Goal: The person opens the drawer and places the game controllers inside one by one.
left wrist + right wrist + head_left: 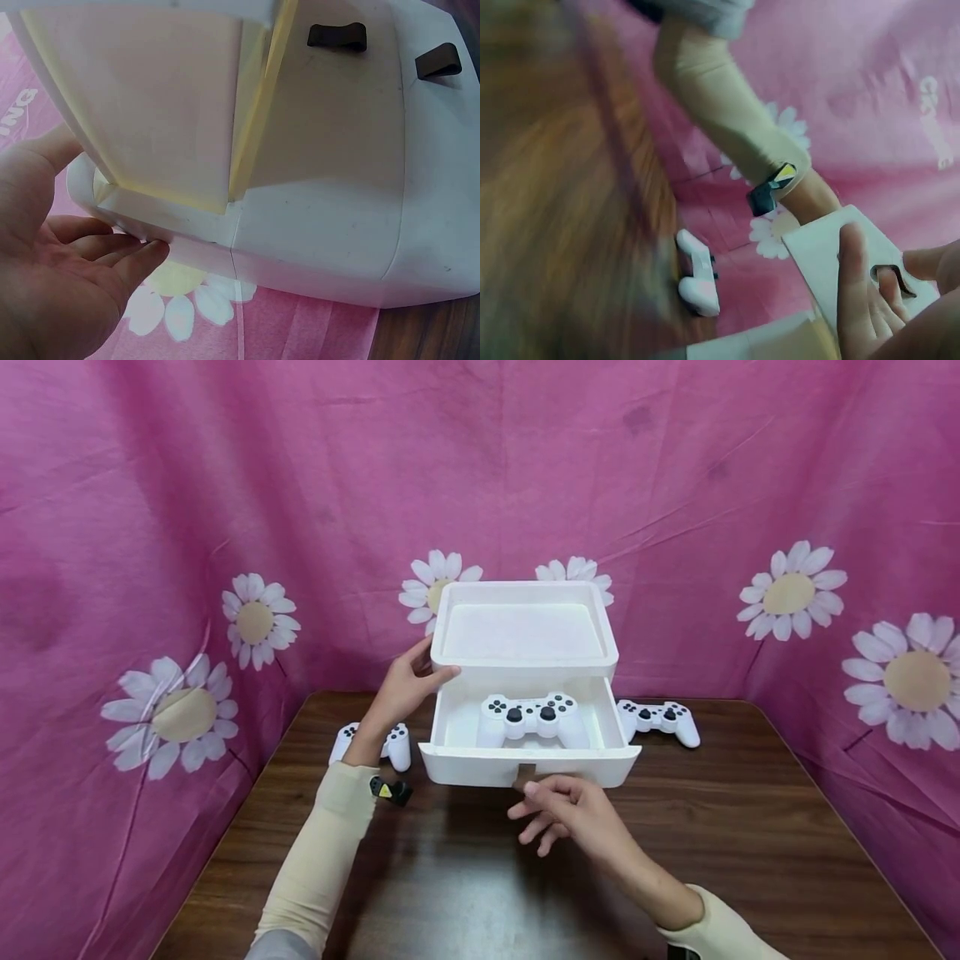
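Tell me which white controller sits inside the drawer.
The middle controller, in the open drawer; the left controller and right controller lie on the table.

A pale glare lies on the table [472, 893], blurred in the right wrist view.

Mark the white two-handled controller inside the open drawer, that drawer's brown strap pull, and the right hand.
White two-handled controller [531, 713]: head view, face middle.
Brown strap pull [527, 772]: head view, upper part.
Right hand [581, 815]: head view, near thumb base.

Head view facing forward and down, wrist views closer, all sharing drawer unit [525, 663]
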The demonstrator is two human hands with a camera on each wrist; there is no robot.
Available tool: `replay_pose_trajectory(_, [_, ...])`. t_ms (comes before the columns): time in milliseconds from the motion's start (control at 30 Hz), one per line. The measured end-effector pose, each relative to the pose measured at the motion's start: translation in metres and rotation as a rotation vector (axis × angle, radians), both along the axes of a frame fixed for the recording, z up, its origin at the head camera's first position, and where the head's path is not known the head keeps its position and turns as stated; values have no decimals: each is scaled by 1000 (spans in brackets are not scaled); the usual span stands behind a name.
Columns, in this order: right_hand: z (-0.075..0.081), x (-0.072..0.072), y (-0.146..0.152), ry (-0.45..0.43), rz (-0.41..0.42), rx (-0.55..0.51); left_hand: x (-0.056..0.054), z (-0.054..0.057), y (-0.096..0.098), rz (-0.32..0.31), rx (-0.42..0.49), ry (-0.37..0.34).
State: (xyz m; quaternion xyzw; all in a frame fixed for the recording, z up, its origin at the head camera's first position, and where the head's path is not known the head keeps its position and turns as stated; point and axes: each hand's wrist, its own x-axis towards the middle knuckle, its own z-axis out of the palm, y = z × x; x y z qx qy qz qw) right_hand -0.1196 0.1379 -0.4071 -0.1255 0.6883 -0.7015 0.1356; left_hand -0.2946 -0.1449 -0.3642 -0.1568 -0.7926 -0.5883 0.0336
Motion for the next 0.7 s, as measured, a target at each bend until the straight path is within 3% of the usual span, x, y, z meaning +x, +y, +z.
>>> replay_pose_trajectory(133, [0,-6,-2,-77,53,-19,1,1,0,-3,6,2])
replay_pose_trajectory(267, [-3,-9,-8,44,34,29,0,1,0,-2,1,-2])
replay_pose_trajectory(400, [-2,-8,-13,151,-53,79,0,0,0,-10,2,0])
replay_pose_trajectory(700, [1,-13,-20,176,-156,66,-1,0,-1,-10,6,-5])
